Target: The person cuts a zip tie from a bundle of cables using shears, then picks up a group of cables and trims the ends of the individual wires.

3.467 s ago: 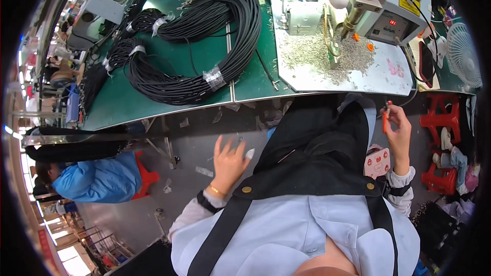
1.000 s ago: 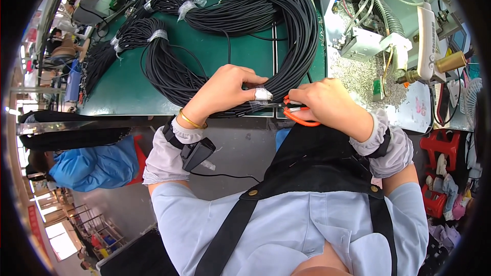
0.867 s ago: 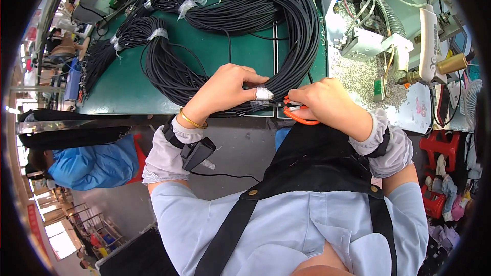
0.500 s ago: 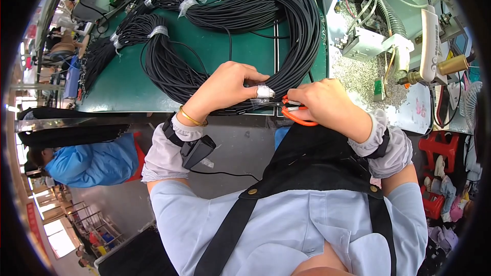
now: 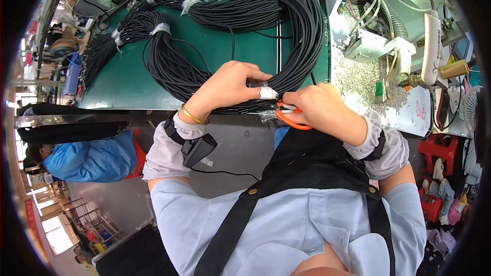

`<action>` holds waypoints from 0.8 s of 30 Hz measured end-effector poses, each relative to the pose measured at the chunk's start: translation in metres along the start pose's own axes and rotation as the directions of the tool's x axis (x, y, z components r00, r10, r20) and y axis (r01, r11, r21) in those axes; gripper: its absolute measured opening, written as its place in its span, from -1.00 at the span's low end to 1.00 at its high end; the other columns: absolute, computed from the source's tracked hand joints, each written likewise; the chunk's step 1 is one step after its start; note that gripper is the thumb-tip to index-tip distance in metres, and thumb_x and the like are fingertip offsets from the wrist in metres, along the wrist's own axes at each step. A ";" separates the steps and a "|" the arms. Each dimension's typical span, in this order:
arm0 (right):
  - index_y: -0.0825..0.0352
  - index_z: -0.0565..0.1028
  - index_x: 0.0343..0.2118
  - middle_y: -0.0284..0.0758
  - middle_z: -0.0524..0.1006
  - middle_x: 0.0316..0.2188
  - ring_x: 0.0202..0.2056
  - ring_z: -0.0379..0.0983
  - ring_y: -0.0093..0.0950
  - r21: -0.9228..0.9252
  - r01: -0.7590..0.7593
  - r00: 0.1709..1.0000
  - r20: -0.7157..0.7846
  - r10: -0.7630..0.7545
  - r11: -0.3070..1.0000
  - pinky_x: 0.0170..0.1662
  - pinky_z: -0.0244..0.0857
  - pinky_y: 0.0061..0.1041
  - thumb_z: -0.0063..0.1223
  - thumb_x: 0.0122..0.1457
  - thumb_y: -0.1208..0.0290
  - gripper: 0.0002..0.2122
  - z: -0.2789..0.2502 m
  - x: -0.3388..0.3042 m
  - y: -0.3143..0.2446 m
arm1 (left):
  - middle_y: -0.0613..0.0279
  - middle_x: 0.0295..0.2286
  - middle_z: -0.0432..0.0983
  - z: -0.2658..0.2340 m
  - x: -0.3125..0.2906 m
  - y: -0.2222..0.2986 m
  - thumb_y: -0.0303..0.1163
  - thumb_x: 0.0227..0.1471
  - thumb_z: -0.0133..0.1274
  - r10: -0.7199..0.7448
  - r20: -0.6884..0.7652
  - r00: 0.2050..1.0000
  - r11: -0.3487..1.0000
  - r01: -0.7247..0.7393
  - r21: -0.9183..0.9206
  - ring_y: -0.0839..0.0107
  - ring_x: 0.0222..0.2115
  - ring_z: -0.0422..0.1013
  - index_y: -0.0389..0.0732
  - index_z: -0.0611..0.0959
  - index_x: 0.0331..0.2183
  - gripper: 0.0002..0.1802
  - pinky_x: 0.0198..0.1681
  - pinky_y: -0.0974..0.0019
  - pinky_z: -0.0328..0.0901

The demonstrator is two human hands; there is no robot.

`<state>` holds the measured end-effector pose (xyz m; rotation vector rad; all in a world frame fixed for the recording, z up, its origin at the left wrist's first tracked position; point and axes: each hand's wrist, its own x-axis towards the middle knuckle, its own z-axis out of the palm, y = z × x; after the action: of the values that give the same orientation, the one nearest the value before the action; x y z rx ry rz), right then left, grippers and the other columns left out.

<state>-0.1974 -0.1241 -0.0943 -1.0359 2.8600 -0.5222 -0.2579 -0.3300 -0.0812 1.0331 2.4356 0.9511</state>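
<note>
A thick bundle of black cables curves along the green table to its front edge. My left hand is wrapped round the bundle there, its thumb covered in white tape. In my right hand is a pair of scissors with orange handles. The scissor blades are at the cables just beside my left thumb, and mostly hidden. A bit of clear plastic wrap hangs at the bundle under the blades. Further left, clear ties hold the coiled cables together.
At the right stands a machine with a ribbed hose and a tray of small metal scraps. A person in blue sits at the left. Red stools stand on the right-hand floor.
My right hand and the scissors have shifted slightly left, closer to my left thumb. The blades, visible before, are now mostly hidden, and loose plastic wrap hangs lower by the bundle.
</note>
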 end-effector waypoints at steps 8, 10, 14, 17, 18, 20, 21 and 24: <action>0.26 0.41 -0.49 -0.32 0.45 -0.60 -0.52 0.42 -0.32 0.083 -0.031 0.999 -0.025 0.033 0.996 -0.55 0.26 -0.41 0.06 -0.12 0.25 -0.80 -0.003 -0.007 -0.012 | 0.24 -0.57 0.46 -0.012 0.002 -0.004 -0.54 -0.26 0.02 -0.244 -0.083 0.966 0.941 0.216 -0.261 0.53 -0.56 0.34 -0.34 0.57 -0.36 -0.73 -0.48 0.48 0.21; 0.27 0.41 -0.47 -0.31 0.45 -0.57 -0.49 0.42 -0.32 0.091 -0.062 0.995 -0.077 0.069 0.994 -0.52 0.27 -0.42 0.06 -0.12 0.26 -0.79 -0.009 -0.021 -0.013 | 0.27 -0.55 0.46 -0.010 0.002 -0.007 -0.56 -0.24 0.00 -0.237 -0.248 0.939 0.929 0.144 -0.341 0.56 -0.54 0.33 -0.36 0.57 -0.38 -0.76 -0.47 0.51 0.20; 0.35 0.37 -0.47 -0.26 0.39 -0.56 -0.48 0.38 -0.35 0.627 0.121 0.990 -0.017 -0.141 0.770 -0.46 0.26 -0.49 0.14 -0.15 0.39 -0.78 -0.022 -0.062 -0.004 | 0.31 -0.52 0.44 -0.007 -0.017 0.015 -0.54 -0.16 -0.12 -0.343 -0.720 0.603 0.925 0.084 -0.371 0.60 -0.50 0.31 -0.33 0.54 -0.39 -0.80 -0.42 0.56 0.20; 0.38 0.38 -0.43 -0.26 0.42 -0.53 -0.48 0.37 -0.41 0.685 0.047 0.954 0.184 -0.235 0.727 -0.46 0.25 -0.52 0.16 -0.11 0.43 -0.78 -0.060 -0.111 0.018 | 0.37 -0.54 0.37 -0.020 -0.087 0.042 -0.48 -0.13 -0.08 -0.254 -0.828 0.500 0.961 0.033 -0.275 0.65 -0.55 0.24 -0.31 0.50 -0.33 -0.78 -0.50 0.60 0.17; 0.38 0.38 -0.43 -0.26 0.42 -0.53 -0.48 0.37 -0.41 0.658 0.026 0.974 0.153 -0.167 0.752 -0.46 0.25 -0.52 0.16 -0.11 0.43 -0.78 -0.072 -0.134 0.027 | 0.32 -0.56 0.38 -0.030 -0.113 0.062 -0.45 -0.11 -0.08 -0.369 -0.641 0.673 0.689 -0.264 -0.675 0.61 -0.61 0.27 -0.31 0.49 -0.32 -0.77 -0.52 0.57 0.21; 0.40 0.40 -0.35 -0.30 0.46 -0.49 -0.51 0.38 -0.46 0.737 0.077 0.983 0.058 -0.175 0.672 -0.46 0.24 -0.54 0.16 -0.07 0.42 -0.75 -0.103 -0.191 0.045 | 0.24 -0.61 0.40 -0.023 -0.143 0.050 -0.47 -0.18 -0.02 -0.096 -0.551 0.829 0.618 -0.384 -0.685 0.52 -0.63 0.35 -0.31 0.51 -0.30 -0.72 -0.51 0.50 0.27; 0.42 0.40 -0.31 -0.30 0.47 -0.53 -0.52 0.38 -0.48 0.733 0.067 0.998 -0.033 -0.062 0.677 -0.48 0.23 -0.56 0.13 -0.03 0.33 -0.71 -0.121 -0.219 0.047 | 0.24 -0.59 0.42 -0.007 -0.153 0.052 -0.37 -0.09 -0.03 -0.260 -0.405 0.876 0.659 -0.145 -0.738 0.52 -0.61 0.33 -0.32 0.52 -0.31 -0.73 -0.51 0.49 0.27; 0.46 0.39 -0.35 -0.31 0.45 -0.67 -0.62 0.36 -0.53 0.573 0.095 0.854 -0.467 0.230 0.814 -0.57 0.21 -0.62 -0.08 0.07 0.08 -0.58 -0.163 -0.275 0.045 | 0.21 -0.56 0.44 0.035 -0.125 0.070 -0.27 0.02 -0.08 -0.601 -0.032 0.799 0.616 0.437 -0.656 0.53 -0.57 0.33 -0.36 0.53 -0.33 -0.68 -0.51 0.47 0.25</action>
<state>-0.0396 0.1296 0.0274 -0.7426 2.7665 -1.7784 -0.1187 -0.3694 -0.0535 -0.0600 2.1115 1.5599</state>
